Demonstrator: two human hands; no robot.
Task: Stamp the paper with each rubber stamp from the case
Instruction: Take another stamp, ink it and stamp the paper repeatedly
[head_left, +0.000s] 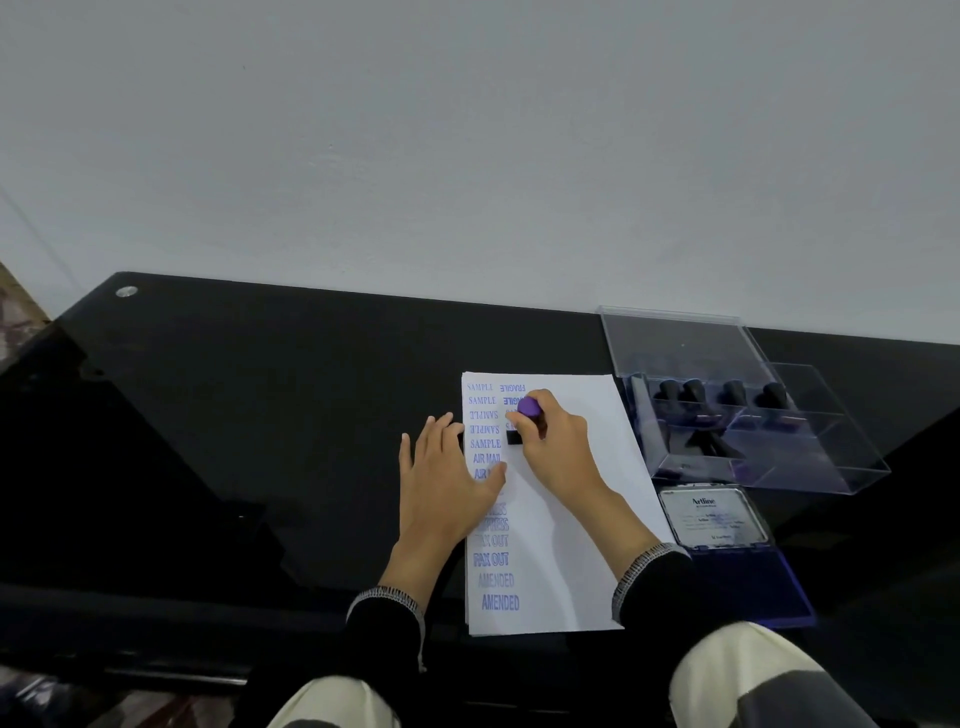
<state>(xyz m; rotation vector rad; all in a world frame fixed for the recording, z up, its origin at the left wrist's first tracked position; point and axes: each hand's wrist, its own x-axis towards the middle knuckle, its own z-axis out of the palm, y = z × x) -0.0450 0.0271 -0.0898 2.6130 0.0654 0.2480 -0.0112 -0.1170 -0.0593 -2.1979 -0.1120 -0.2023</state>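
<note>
Pressing a stamp onto an already well-marked sheet.

On the glossy black tabletop (260, 415), the white sheet of paper (582, 493) lies beside the clear plastic case (810, 457), where black stamps remain. The left hand (447, 478) lies flat, fingers straight, on the paper's left edge; the right hand (553, 441) grips the purple-capped black rubber stamp (527, 415), standing on the paper's second column. Risk: a tilted or sliding stamp would likely smear the print.

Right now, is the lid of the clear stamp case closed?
No, the lid of the clear case stands open, leaning back toward the wall, and the stamps inside are uncovered.
</note>
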